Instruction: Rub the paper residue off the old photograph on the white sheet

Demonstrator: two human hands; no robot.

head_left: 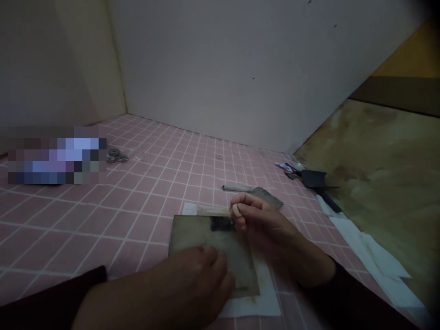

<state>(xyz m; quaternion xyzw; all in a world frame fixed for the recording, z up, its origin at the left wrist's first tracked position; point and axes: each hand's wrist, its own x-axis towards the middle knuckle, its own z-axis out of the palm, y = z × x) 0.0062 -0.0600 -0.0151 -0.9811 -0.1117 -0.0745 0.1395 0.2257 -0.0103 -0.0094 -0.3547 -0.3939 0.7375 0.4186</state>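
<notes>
My right hand [257, 217] is closed, pinching a pale, ring-like piece [237, 210] between thumb and fingers above the far edge of a worn grey-brown sheet [192, 233]. The sheet has a dark patch [222, 223] near that edge and lies on white paper [250, 308]. Over the sheet's near part, my left hand [195, 284] has its fingers curled in. They are slightly blurred, and anything between them is hidden.
Behind my right hand lie a grey tube-like stick [237, 188] and a smaller grey sheet [270, 198]. Another small pale ring [219, 156] sits farther back. Several tape-like rolls [114, 155] are at left, beside a pixelated area. A black dustpan-like object [313, 178] lies right, near white paper strips [371, 256].
</notes>
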